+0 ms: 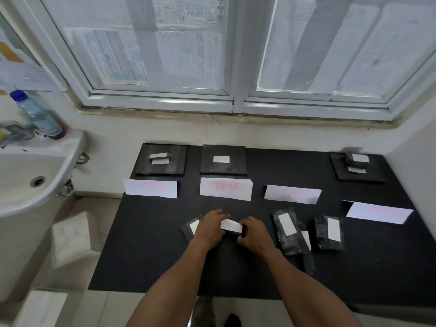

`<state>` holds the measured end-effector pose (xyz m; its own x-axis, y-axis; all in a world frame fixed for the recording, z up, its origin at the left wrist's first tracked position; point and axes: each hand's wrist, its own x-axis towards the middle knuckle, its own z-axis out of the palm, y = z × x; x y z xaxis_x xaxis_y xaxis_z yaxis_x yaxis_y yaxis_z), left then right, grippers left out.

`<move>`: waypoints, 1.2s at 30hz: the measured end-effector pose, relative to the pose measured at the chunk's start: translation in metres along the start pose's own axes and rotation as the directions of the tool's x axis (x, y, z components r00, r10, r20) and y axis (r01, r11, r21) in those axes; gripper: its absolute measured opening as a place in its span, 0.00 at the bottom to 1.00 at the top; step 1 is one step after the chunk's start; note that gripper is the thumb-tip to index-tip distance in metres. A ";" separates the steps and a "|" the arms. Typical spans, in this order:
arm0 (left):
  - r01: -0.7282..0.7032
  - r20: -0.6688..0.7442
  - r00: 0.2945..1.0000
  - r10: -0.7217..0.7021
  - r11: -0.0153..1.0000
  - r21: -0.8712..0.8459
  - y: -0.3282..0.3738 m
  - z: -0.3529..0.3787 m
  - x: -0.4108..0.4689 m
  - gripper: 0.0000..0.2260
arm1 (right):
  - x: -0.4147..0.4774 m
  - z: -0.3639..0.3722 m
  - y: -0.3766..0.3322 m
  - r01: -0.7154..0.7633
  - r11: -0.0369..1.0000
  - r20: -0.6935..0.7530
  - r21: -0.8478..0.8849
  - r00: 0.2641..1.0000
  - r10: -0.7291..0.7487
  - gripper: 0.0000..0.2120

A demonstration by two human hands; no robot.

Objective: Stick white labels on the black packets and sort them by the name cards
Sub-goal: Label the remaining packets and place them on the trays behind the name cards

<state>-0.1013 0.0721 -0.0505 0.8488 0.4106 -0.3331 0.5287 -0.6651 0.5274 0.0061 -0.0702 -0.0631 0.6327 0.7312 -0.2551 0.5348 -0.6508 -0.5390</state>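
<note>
The black packet (232, 234) I am working on sits in the lower middle of the frame, on the black table (151, 256), below the second name card (226, 188) from the left. A white label (231, 225) lies across its top.

I judge the packet to be light and soft. Its wrap looks thin and crinkly, so it should give under my fingers and may slide on the smooth tabletop. The label is thin paper and would probably crease or stick crooked if I dragged it. The short ends look like the best place to hold, leaving the label's face free for smoothing down.

My hands are close together, one at each end of the packet. My left hand (210, 228) covers the left end, fingers bent over the label's upper edge. My right hand (253, 234) grips the right end with curled fingers. I cannot tell whether the label is fully pressed down under them.

Another labelled packet (192, 226) peeks out beside my left hand, and two more (286, 230) (329, 232) lie to the right. Dark trays (161, 169) along the upper edge of the table already hold labelled packets behind the cards.
</note>
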 end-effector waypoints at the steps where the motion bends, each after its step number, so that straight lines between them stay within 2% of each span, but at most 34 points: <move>1: 0.017 -0.005 1.000 -0.017 0.998 -0.054 0.001 0.000 0.003 0.26 | 0.000 -0.003 0.000 0.022 1.000 -0.004 0.013 1.000 -0.022 0.17; 4: 0.040 -0.015 0.999 -0.042 0.992 -0.115 0.006 -0.003 0.010 0.24 | 0.003 -0.012 -0.001 0.059 0.998 -0.011 0.024 0.998 -0.059 0.19; 7: 0.050 -0.040 0.998 -0.057 0.988 -0.148 0.009 -0.009 0.016 0.24 | 0.006 -0.018 -0.001 0.038 0.998 -0.051 0.057 0.998 -0.035 0.20; 13: 0.031 -0.123 0.991 -0.058 0.978 -0.209 0.013 -0.038 0.030 0.24 | 0.026 -0.035 -0.018 0.009 0.974 -0.106 0.227 0.994 0.015 0.26; 17: -0.025 -0.074 0.997 0.010 0.977 -0.212 0.009 -0.070 0.052 0.23 | 0.055 -0.056 -0.027 -0.026 0.947 -0.120 0.319 0.990 0.067 0.23; 22: -0.054 -0.109 0.994 0.031 0.977 -0.208 0.010 -0.110 0.101 0.21 | 0.108 -0.082 -0.046 -0.003 0.967 -0.159 0.256 0.986 0.045 0.21; 25: -0.017 -0.112 0.994 -0.009 0.974 -0.225 0.007 -0.128 0.140 0.20 | 0.153 -0.093 -0.056 -0.029 0.980 -0.162 0.198 0.985 0.062 0.19; 31: 0.033 -0.170 0.981 -0.089 0.952 -0.305 -0.008 -0.148 0.205 0.20 | 0.227 -0.093 -0.068 -0.119 0.962 -0.205 0.245 0.963 0.172 0.21; 36: 0.111 -0.162 0.971 -0.178 0.928 -0.355 -0.027 -0.154 0.262 0.25 | 0.289 -0.083 -0.072 -0.183 0.940 -0.167 0.288 0.957 0.237 0.19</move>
<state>0.1077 0.2933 -0.0316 0.7309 0.6175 -0.2908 0.5866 -0.3504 0.7302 0.1972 0.1713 -0.0319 0.8256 0.5115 -0.2383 0.2257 -0.6864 -0.6913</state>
